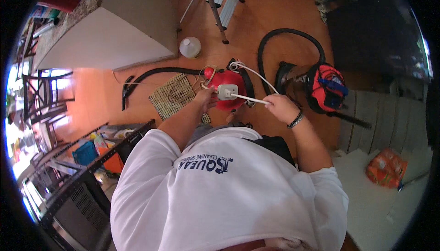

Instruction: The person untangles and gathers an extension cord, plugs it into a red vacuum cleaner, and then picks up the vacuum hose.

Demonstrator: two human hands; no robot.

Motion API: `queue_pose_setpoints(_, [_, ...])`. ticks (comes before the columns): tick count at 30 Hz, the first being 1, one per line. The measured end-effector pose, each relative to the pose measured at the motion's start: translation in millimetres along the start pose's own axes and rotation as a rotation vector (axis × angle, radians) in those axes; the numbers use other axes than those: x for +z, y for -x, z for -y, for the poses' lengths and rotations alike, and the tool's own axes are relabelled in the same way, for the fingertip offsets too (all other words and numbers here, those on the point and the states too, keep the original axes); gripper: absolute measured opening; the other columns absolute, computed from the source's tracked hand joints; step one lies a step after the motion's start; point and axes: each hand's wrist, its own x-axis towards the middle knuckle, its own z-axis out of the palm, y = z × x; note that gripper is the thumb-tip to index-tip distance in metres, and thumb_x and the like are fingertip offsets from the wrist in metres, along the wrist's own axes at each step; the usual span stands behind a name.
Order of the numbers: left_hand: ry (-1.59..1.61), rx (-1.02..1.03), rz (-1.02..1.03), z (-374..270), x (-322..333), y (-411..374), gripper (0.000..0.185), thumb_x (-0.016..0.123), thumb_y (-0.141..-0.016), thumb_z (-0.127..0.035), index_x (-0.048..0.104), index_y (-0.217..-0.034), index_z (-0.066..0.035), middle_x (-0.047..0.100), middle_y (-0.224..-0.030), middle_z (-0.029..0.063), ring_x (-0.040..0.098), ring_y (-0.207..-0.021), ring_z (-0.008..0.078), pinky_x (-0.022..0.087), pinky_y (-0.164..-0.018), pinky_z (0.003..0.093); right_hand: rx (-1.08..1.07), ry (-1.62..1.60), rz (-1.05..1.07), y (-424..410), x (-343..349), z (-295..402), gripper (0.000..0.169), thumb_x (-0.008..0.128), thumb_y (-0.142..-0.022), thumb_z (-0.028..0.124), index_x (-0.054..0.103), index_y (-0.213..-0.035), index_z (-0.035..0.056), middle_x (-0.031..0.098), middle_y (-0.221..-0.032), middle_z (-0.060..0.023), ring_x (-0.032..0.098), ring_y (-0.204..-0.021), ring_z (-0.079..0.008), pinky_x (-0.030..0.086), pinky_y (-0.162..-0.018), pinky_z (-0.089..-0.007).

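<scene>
My left hand holds a white electrical socket block between thumb and fingers. From its face a white power cord runs across to my right hand, which grips it. More white cord loops up behind that hand. Directly below the block, a round red appliance, apparently a vacuum cleaner, stands on the floor, partly covered by the block and my left hand. Thin tan cord hangs in loops beside it. A black hose stretches left from it to a floor nozzle.
A red and black wet/dry vacuum with a curved hose stands at right. Ahead are a translucent jug and a stepladder. A woven mat lies by the red appliance. A counter and a metal-framed cart flank the left.
</scene>
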Motion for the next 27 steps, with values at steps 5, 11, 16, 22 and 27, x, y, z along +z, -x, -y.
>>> queue_pose_setpoints(5, [0.022,-0.021,-0.103,19.4,18.5,-37.0,0.029,0.042,-0.077,-0.033,0.046,-0.092,-0.008,0.049,-0.088,0.0066,0.047,-0.075,0.019,0.037,-0.064,0.0328,-0.043,0.003,0.156,-16.9,6.5,-42.1,0.019,0.045,-0.07,0.011,0.053,-0.085,0.0021,0.052,-0.084,-0.0158,0.048,-0.082,-0.0307,0.039,-0.072,-0.0367])
queue_pose_setpoints(11, [0.004,0.021,-0.174,35.9,44.5,-49.4,0.028,0.046,-0.074,-0.029,0.047,-0.094,-0.009,0.048,-0.092,0.0089,0.049,-0.072,0.0193,0.038,-0.062,0.0315,-0.004,0.086,0.262,-33.0,20.9,-97.5,0.02,0.044,-0.071,0.01,0.052,-0.088,0.0026,0.052,-0.087,-0.0158,0.048,-0.082,-0.0305,0.038,-0.073,-0.0356])
queue_pose_setpoints(16, [-0.987,0.284,-0.272,42.2,40.6,-65.8,0.04,0.047,-0.072,-0.026,0.041,-0.107,-0.006,0.049,-0.098,0.0164,0.051,-0.084,0.0274,0.04,-0.071,0.0317,0.083,0.363,0.305,-52.4,16.1,-135.9,0.022,0.037,-0.072,0.01,0.054,-0.085,0.0076,0.051,-0.087,-0.013,0.048,-0.084,-0.0288,0.037,-0.071,-0.0396])
queue_pose_setpoints(22, [-1.001,0.235,-0.12,40.9,54.3,-76.1,0.049,0.049,-0.071,-0.025,0.035,-0.113,-0.003,0.052,-0.089,0.0203,0.051,-0.084,0.0307,0.039,-0.074,0.034,0.129,0.442,0.254,-66.9,29.3,-175.0,0.015,0.04,-0.072,0.011,0.053,-0.078,0.0057,0.05,-0.082,-0.0112,0.048,-0.083,-0.0273,0.038,-0.07,-0.0387])
queue_pose_setpoints(27, [-1.152,0.229,-0.07,34.6,74.7,-68.9,0.052,0.049,-0.07,-0.026,0.033,-0.114,-0.003,0.051,-0.089,0.0217,0.052,-0.083,0.0308,0.04,-0.073,0.0359,0.041,0.318,0.307,-66.5,27.1,-164.5,0.015,0.038,-0.071,0.01,0.051,-0.075,0.0041,0.05,-0.081,-0.014,0.048,-0.082,-0.0286,0.039,-0.068,-0.0389])
